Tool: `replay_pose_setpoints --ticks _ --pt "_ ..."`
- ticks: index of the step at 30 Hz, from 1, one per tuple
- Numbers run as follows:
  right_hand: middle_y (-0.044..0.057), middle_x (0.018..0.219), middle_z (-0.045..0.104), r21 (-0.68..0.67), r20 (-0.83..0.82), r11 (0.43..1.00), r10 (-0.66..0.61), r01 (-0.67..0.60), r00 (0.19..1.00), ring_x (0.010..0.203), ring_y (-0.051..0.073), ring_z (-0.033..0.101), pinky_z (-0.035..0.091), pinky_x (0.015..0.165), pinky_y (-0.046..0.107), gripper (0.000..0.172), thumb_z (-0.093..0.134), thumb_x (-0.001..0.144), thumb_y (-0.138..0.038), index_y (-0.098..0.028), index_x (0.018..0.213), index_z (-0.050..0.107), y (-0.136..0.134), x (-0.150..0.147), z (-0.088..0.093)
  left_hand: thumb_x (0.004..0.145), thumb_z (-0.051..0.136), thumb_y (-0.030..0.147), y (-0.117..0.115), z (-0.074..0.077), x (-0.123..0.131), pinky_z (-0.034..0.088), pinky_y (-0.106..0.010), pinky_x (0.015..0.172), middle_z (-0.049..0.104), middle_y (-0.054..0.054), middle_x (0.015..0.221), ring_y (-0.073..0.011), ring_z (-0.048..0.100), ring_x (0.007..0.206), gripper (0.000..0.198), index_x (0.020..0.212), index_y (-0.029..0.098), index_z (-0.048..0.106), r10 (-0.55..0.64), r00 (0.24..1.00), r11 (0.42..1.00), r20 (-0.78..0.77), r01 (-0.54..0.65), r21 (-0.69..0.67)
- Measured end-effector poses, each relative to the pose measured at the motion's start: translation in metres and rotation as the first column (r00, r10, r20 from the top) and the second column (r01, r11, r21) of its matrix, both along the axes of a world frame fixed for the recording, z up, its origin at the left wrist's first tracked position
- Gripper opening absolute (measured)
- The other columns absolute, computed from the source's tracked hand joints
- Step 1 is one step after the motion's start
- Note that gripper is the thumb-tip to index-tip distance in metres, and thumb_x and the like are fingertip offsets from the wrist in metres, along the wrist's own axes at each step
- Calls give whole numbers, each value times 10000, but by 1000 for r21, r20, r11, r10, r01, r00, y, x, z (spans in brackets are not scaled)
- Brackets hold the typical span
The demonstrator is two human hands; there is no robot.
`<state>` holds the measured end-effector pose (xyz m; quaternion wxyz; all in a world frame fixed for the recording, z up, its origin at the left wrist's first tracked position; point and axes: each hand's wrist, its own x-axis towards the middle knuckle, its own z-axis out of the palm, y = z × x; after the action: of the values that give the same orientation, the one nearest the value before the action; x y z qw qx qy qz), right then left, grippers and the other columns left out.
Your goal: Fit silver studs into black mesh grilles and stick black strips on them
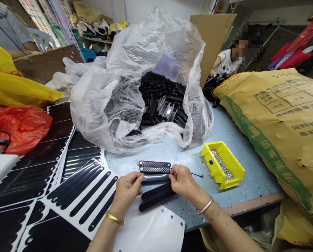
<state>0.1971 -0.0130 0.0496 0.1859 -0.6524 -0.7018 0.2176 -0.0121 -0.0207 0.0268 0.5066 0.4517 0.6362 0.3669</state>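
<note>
Between my two hands is a glossy dark strip-shaped piece [156, 177], long with rounded ends. My left hand [130, 185] pinches its left end and my right hand [181, 176] pinches the right end. Just behind it lie black textured plastic pieces [154, 166] with a crosshatch pattern. In front, close to my right hand, are smooth black strip-shaped pieces [156, 196]. Left of my left hand lies a white backing sheet [93, 189] with several long black adhesive strips. A thin black L-shaped rod [197, 174] sticks out past my right hand.
A large clear plastic bag [114, 87] full of black plastic parts [163, 101] stands behind. To the right are a yellow bin [240, 171] of small metal pieces and a big yellow sack [277, 115]. Red [22, 127] and yellow bags [17, 80] lie left. Another person [228, 57] sits beyond.
</note>
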Motion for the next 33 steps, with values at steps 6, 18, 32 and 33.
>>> replay_pose_setpoints --ticks 6,18,32,33 --pt "-5 537 555 -10 2 1000 -7 7 1000 510 132 500 349 526 223 77 594 712 -98 -166 675 604 1 -1 0 706 648 427 0 -3 0 459 -173 411 555 44 466 -103 570 404 289 773 150 696 8 1000 1000 13 -8 -5" --pt "60 705 661 18 118 999 39 -42 992 660 179 591 379 604 246 63 588 734 -101 -161 721 599 -1 -2 -2 725 640 429 1 -4 -1 466 -179 431 559 44 477 -108 577 427 303 813 142 678 -17 1000 999 18 17 -32" --pt "44 692 634 18 99 999 42 -44 994 640 166 563 364 597 247 97 558 731 -68 -163 732 576 -2 -3 -3 813 412 -1 -27 22 27 542 -381 908 702 -139 1082 -239 626 1094 398 1151 94 600 -55 755 376 -653 621 687" --pt "43 685 630 16 101 999 43 -45 994 637 165 561 363 596 247 104 551 729 -61 -162 728 575 -2 -3 -3 810 416 11 -28 21 31 527 -415 943 675 -161 1152 -263 580 1168 416 1190 71 576 -77 696 340 -714 692 637"
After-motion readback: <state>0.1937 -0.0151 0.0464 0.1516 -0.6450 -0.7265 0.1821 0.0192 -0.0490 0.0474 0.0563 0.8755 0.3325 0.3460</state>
